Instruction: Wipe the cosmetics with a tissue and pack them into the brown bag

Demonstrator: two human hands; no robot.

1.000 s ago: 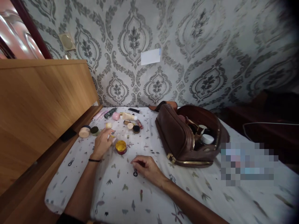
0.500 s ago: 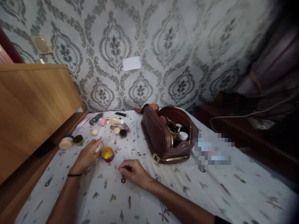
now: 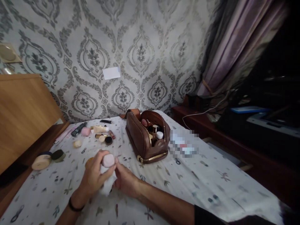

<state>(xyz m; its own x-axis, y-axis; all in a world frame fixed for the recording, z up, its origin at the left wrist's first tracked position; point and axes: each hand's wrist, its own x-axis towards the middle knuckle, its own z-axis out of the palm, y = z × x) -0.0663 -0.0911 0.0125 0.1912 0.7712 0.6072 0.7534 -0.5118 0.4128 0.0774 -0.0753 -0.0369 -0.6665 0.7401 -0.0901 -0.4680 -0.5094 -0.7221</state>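
Observation:
My left hand (image 3: 95, 173) is closed around a small pale pink, round-topped container (image 3: 108, 160). A white cloth or tissue (image 3: 107, 182) bunches below its top, between my hands. My right hand (image 3: 126, 179) has its fingers closed against the cloth and the container's right side; its fingertips are partly hidden. Behind my left hand a gold-lidded jar (image 3: 88, 162) peeks out, mostly covered. To the right stands a brown makeup bag (image 3: 138, 137), unzipped, with a white-lidded jar (image 3: 159, 135) and other cosmetics inside.
Several cosmetics lie at the back left: a pink jar (image 3: 86, 131), a cream tube (image 3: 100, 129), a black-lidded pot (image 3: 108, 140). Two round jars, one beige (image 3: 41, 162) and one dark green (image 3: 58, 155), sit by the wooden panel (image 3: 25, 106). A blurred-out packet (image 3: 184, 143) lies right of the bag.
My left hand has lifted the pale container, and my right hand has come in to meet it with the white cloth between them. The view has swung to the right.

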